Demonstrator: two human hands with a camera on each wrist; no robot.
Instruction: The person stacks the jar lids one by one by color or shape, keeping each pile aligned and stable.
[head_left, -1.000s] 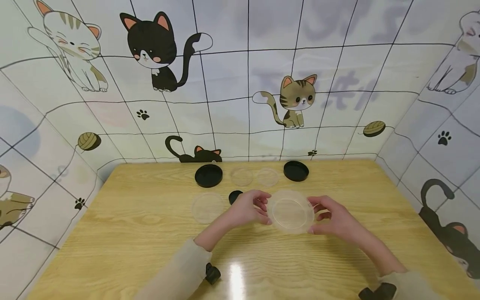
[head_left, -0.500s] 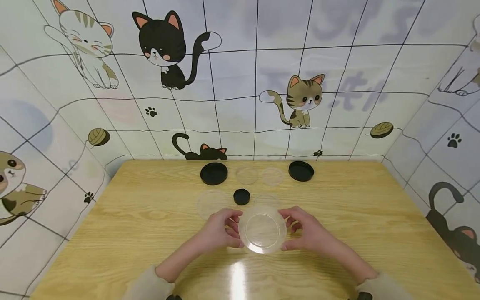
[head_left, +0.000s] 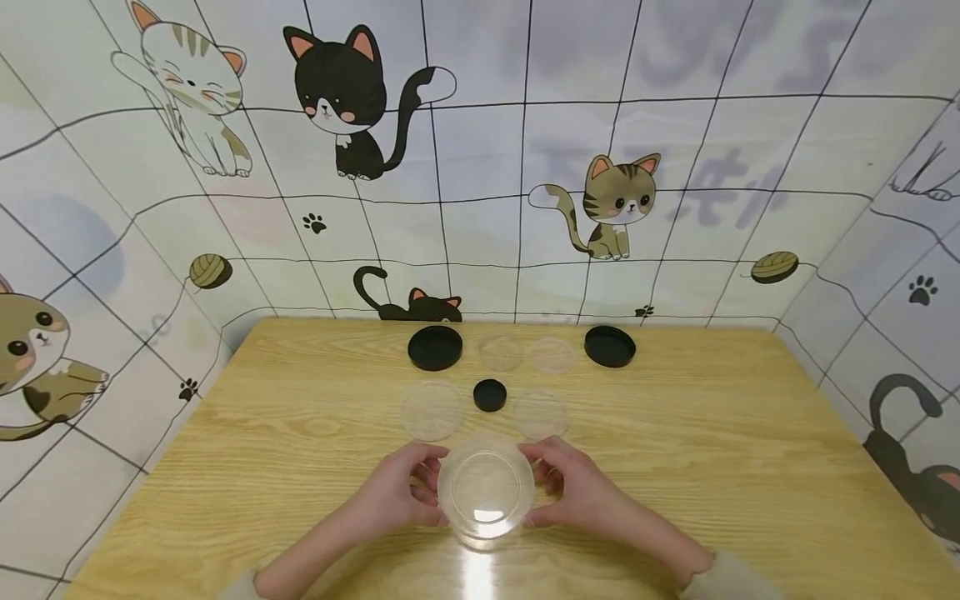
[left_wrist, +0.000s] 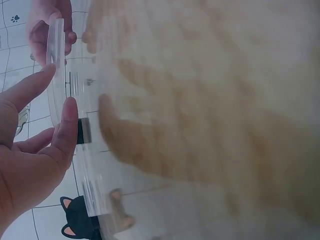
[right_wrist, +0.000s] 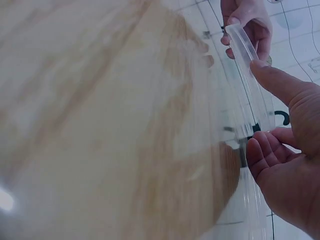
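Observation:
A round clear plastic lid [head_left: 486, 485] with a ring-shaped ridge is held between both hands near the front middle of the table. My left hand [head_left: 393, 496] grips its left edge, thumb and fingers apart along the rim. On the opposite edge my right hand [head_left: 577, 490] grips it the same way. Seen edge-on in the left wrist view, the lid [left_wrist: 56, 75] is close over the glossy tabletop. In the right wrist view the lid's rim [right_wrist: 246, 70] runs between thumb and curled fingers.
Beyond the hands lie clear discs, left [head_left: 432, 411] and right [head_left: 540, 415], with a small black round piece [head_left: 490, 395] between them. Farther back are two black round lids [head_left: 435, 347] and two smaller clear discs [head_left: 501, 353]. A cat-print wall covering [head_left: 480, 225] rises behind the wooden table [head_left: 300, 467].
Both hands have carried the clear lid left and toward the person. The small black piece and right clear disc, covered before, now show. The view has shifted slightly.

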